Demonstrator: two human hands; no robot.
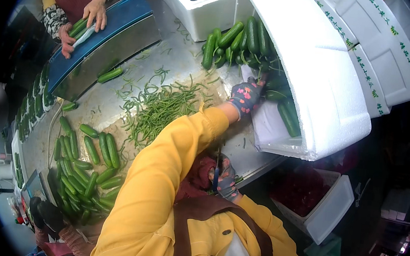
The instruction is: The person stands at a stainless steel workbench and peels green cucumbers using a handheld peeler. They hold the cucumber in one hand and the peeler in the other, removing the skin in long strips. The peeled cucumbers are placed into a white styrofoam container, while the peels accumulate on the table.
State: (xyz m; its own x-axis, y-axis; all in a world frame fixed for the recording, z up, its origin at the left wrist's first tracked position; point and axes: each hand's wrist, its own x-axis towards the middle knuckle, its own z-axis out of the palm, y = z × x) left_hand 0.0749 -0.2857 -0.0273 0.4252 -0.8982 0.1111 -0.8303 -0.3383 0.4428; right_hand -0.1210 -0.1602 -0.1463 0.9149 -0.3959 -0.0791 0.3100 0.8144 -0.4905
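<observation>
My left hand [246, 96], in a grey glove with pink flowers, reaches across into a tipped white foam box [327, 90]. Its fingertips are among the cucumbers [251, 36] at the box's mouth, where I cannot make out their grip. Close to my body, my right hand [227, 180], in a matching glove, is closed round a blue-handled tool [216, 177]. A narrow dark blade points up from the handle; whether it is a knife or scissors is unclear. White paper liner [269, 122] shows inside the box, beside a large cucumber [289, 117].
Thin green trimmings [164, 112] heap mid-table. Loose cucumbers [82, 175] lie to the left. A co-worker's hands [95, 13] hold cucumbers above a blue-topped machine [126, 26]. Another person's black gloves [46, 214] show lower left. Another foam box [203, 17] stands behind; a white crate [328, 209] sits lower right.
</observation>
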